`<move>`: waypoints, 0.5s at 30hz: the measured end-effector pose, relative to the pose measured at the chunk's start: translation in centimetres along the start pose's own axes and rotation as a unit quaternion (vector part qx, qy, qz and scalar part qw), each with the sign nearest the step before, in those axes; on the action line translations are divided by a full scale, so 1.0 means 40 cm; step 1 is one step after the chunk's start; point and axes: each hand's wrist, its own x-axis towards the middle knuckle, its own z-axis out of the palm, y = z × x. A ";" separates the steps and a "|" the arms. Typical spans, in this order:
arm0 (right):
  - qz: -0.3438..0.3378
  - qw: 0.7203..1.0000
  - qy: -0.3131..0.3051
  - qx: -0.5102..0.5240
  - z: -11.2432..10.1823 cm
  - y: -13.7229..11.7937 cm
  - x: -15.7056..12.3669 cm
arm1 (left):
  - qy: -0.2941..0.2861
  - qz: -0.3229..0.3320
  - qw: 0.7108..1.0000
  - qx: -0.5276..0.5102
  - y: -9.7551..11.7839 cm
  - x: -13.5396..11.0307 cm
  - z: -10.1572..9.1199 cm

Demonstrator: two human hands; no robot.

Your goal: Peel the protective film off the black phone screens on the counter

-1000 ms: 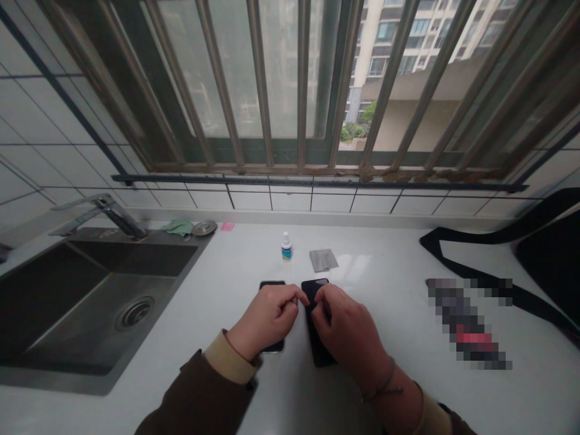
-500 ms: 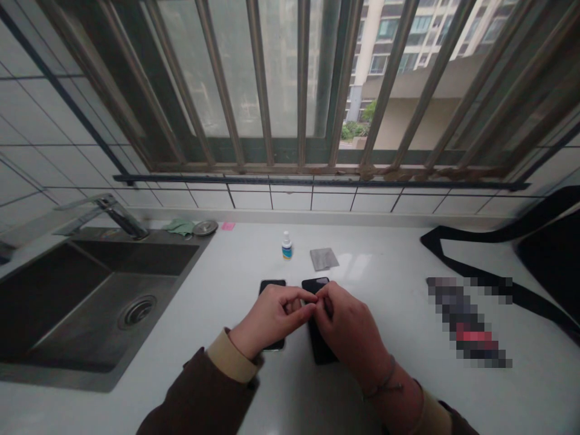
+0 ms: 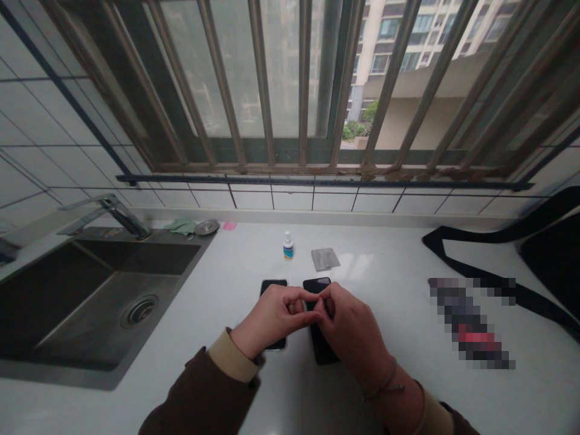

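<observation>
My left hand and my right hand meet fingertip to fingertip over a black phone. Each hand is closed in a pinch; whatever lies between the fingertips is too small or hidden to make out. A second dark phone with a light edge lies on the counter, partly covered by my left hand. Beyond the phones stand a small white bottle with a blue and yellow label and, flat to its right, a grey square packet or cloth.
To the left is a steel sink with a chrome faucet. A green cloth, a metal strainer and a pink slip lie behind it. A black strap and a blurred-out item rest on the white counter at right.
My fingertips have shifted slightly, with the left index finger and thumb a little straighter and spread wider apart behind the tips. The phones, bottle and packet stay where they were.
</observation>
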 end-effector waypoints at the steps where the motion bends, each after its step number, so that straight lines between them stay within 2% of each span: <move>1: 0.003 1.000 0.002 -0.004 0.001 0.001 0.000 | -0.002 -0.002 1.000 -0.004 0.000 0.000 0.001; 15: -0.017 1.000 0.022 -0.002 0.017 0.020 -0.006 | 0.007 -0.029 0.999 -0.024 -0.005 0.002 0.006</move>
